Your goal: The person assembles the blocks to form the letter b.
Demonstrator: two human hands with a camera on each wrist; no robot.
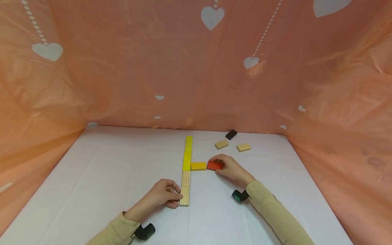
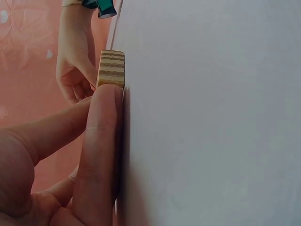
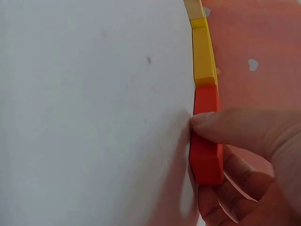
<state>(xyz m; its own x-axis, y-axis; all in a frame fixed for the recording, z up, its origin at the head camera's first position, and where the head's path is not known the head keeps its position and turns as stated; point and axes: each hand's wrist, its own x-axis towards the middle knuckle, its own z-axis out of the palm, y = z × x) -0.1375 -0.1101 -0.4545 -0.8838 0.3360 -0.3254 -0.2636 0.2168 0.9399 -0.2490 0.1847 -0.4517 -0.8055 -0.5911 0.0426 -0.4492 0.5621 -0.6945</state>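
A line of flat blocks runs away from me: two striped wooden blocks at the near end, the closer one (image 1: 184, 196) and the farther one (image 1: 185, 178), then two yellow blocks, a nearer (image 1: 186, 161) and a far one (image 1: 188, 144). An orange-yellow block (image 1: 198, 166) juts rightward from the line. Pinched between thumb and fingers of my right hand (image 1: 231, 168) is a red block (image 1: 215, 165), its end right at the orange-yellow one. My left hand (image 1: 162, 194) rests fingertips against the left side of the closest striped block, fingers relaxed.
Towards the back right lie a black block (image 1: 231, 134), a plain wooden block (image 1: 222, 144) and a striped wooden block (image 1: 243, 147). A white cloth (image 1: 122, 163) covers the table. Orange sheeting (image 1: 137, 68) with white hearts encloses the back and sides.
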